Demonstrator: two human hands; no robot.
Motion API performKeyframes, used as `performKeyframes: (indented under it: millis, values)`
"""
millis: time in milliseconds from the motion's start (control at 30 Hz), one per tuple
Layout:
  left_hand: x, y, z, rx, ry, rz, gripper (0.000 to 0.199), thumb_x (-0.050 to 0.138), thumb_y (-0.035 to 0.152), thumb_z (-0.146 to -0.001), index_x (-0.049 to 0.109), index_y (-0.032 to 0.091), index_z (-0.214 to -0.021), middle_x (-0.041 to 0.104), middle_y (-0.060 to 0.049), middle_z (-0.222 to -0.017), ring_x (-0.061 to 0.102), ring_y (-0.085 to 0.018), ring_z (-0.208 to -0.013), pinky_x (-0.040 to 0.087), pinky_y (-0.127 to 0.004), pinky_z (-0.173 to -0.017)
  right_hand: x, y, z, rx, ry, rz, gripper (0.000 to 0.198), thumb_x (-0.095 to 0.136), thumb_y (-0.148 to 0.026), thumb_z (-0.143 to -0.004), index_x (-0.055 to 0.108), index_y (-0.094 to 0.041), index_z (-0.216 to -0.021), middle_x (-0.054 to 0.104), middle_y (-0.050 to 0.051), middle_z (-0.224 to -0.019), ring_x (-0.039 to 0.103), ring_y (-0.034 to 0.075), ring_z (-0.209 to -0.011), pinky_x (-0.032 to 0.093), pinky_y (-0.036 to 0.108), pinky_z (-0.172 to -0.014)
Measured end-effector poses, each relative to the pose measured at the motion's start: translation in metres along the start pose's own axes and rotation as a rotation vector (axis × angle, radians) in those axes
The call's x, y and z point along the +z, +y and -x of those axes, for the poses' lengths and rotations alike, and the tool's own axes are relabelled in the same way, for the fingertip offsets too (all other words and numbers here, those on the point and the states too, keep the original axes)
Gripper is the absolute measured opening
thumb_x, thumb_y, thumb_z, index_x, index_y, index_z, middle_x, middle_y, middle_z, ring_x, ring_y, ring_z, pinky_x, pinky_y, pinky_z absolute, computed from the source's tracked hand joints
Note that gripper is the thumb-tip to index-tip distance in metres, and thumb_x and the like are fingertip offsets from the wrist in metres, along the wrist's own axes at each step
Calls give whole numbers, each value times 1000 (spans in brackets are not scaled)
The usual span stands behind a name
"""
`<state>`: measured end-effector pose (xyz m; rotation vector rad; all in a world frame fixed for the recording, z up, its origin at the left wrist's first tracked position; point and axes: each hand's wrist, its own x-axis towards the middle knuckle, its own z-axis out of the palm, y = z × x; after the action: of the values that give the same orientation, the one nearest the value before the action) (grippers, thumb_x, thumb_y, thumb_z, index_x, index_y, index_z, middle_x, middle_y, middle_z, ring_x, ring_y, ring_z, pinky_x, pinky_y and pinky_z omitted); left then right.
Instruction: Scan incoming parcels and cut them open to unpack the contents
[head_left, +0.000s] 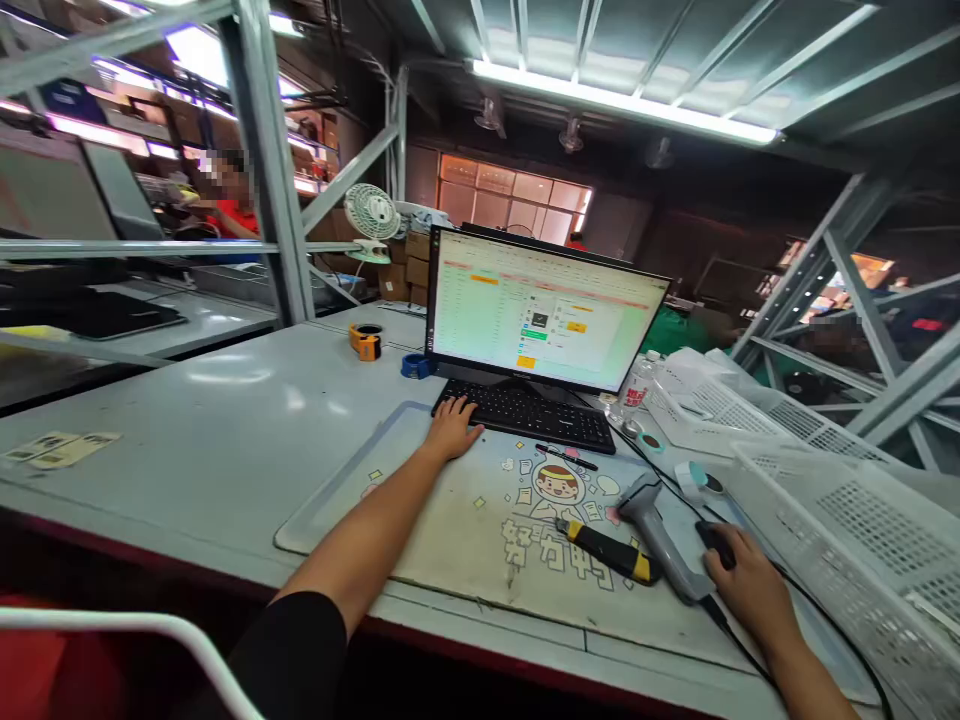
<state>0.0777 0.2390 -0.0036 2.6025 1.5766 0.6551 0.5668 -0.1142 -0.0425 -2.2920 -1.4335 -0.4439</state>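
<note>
My left hand (pixel 453 430) rests at the left end of a black keyboard (pixel 536 412), its fingers stretched over the keys. A black computer mouse (pixel 716 543) lies under my right hand (pixel 754 588), whose fingers curve around it. Beside the mouse is a grey barcode scanner (pixel 664 540) with a cable. To its left, a black and yellow utility knife (pixel 607 550) lies on the printed desk mat (pixel 442 530). Just below the keyboard there is a black pen (pixel 566 457). Behind the keyboard stands a lit monitor (pixel 547 310) showing a table with a smaller window over it.
White plastic baskets (pixel 847 530) line the right side, near a bottle (pixel 637 385) and tape rolls (pixel 690 478). An orange tape measure or roll (pixel 366 342) and a blue roll (pixel 415 366) sit left of the monitor. Printed labels (pixel 64 448) lie far left. A fan (pixel 373 215) and a seated person (pixel 232 205) are beyond.
</note>
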Motion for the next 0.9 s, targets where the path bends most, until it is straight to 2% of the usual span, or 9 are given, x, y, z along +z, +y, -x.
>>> performKeyframes:
  millis: [167,300,667,900]
  values:
    - [5,-3,-4,9,8,-24,63,52,49,-101,52,16,-155,40,-15,-167,33,-39,-155,24,-52,-130,-9,-18,6,11,45,60,44,45,-42,-91,66,-24,-125,67,7,-134,70,29,-107,56,40,-80]
    - [9,-5,-6,11,12,-39,64,50,50,-101,51,17,-155,40,-14,-167,32,-39,-155,24,-52,-129,-14,-27,10,-4,67,63,39,46,-38,-90,66,-24,-120,68,6,-128,69,27,-104,55,38,-79]
    - [10,-7,-8,20,14,-61,65,49,52,-100,51,17,-155,40,-14,-167,33,-38,-155,25,-52,-128,-20,-31,14,-48,73,58,34,49,-32,-92,64,-23,-121,68,6,-128,68,25,-104,52,35,-79]
    - [9,-6,-6,10,0,-64,65,47,53,-102,50,17,-156,38,-13,-168,31,-38,-156,24,-51,-129,-24,-35,13,-5,69,52,35,50,-31,-92,65,-22,-122,67,7,-130,67,26,-104,51,34,-76]
